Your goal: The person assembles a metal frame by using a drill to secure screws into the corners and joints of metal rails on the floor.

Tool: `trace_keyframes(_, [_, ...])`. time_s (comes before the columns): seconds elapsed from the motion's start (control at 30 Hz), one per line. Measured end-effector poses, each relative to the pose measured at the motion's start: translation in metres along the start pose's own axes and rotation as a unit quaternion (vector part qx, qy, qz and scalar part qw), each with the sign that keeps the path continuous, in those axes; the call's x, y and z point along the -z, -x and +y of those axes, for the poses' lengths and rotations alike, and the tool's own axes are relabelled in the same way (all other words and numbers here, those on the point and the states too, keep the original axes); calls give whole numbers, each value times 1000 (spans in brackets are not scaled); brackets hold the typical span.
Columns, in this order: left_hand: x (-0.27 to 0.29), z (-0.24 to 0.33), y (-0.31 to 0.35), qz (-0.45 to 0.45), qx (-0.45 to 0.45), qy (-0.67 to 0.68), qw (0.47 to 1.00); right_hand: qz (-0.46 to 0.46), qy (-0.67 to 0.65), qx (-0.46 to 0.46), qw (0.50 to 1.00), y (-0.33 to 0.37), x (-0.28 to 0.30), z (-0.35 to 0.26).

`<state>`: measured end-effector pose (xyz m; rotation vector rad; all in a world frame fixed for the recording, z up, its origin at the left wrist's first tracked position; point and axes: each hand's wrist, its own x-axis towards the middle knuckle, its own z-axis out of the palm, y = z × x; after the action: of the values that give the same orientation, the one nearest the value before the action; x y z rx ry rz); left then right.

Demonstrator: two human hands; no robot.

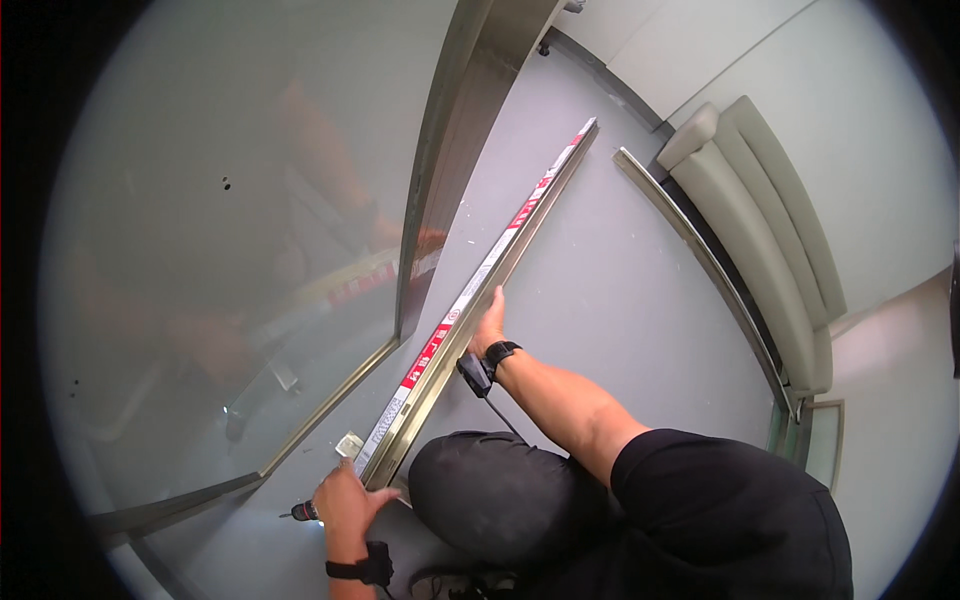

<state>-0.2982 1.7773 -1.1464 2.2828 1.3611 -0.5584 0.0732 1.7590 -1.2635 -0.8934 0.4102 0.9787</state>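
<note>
A long metal profile, brass-coloured with red-and-white printed film along one face, runs diagonally from my knee to the far floor. Its near end is gripped by my left hand, the thumb stretched across toward my knee. Farther up, my right hand holds the profile's right side, thumb pointing up along it; the other fingers are hidden beneath. Just beyond my left fingers is a small pale block; I cannot tell whether it touches the profile. Left of that hand, a drill's tip shows, its body mostly covered.
At left stands a large glass panel with a metal frame along its bottom edge. A second long profile lies beside the grey-green sofa on the right. My bent knee is close to the held profile, above the grey floor.
</note>
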Motion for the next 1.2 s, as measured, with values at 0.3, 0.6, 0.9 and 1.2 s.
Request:
trace_keyframes(0.3, [-57,-8,-2,183,-92,38,978,-24,31,27,999,-4,-1,0])
trace_keyframes(0.6, [-91,-9,-17,241,-96,-19,965,111,147,-5,983,-20,45,4])
trace_keyframes(0.9, [-113,-5,-40,276,-134,11,952,95,175,1,980,-38,73,-4])
trace_keyframes(1.2, [-133,-6,-47,252,-109,33,961,88,182,-2,979,-45,69,-3])
